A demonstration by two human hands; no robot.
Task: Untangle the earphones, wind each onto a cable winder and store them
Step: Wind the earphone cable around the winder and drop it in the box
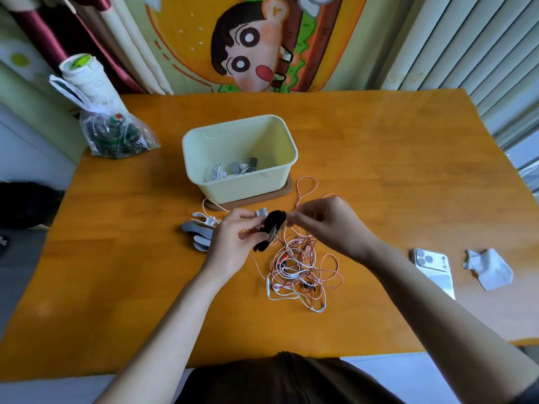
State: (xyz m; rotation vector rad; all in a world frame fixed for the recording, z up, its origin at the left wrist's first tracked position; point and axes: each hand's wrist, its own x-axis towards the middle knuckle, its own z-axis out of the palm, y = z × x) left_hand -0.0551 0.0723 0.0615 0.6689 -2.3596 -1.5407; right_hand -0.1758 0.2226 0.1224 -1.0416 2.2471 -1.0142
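We sit at an orange wooden table [379, 158] pushed against a wall hung with a big cartoon cloth [248, 45], with slatted blinds [466, 39] at the far right. At the far left corner lies a clear plastic bag [116, 135] of dark bits. At the near right lie a white phone [431, 266] and a crumpled tissue [490, 269].

Toward the far side, in the middle, stands our pale yellow box [204, 147]. A few wound earphones [233, 169] lie in its bottom, so we judge part of the job done. Nearer us sprawls the tangle [300, 269] of pink, white and red earphones, loose on the table. To its left, just beside our left hand, lie the spare winders [198, 231], grey and white.

Our left hand [233, 240] has its fingers curled round a black winder [272, 225], lifted a little off the table. Our right hand [323, 223] pinches a pink cable [298, 191] between thumb and fingertips, right at the winder's end.

We judge that we are starting to wind the pink earphone, though we cannot tell whether any turns are on yet. Next we need slack drawn free of the tangle without dragging the other cables along, then even turns round the winder.
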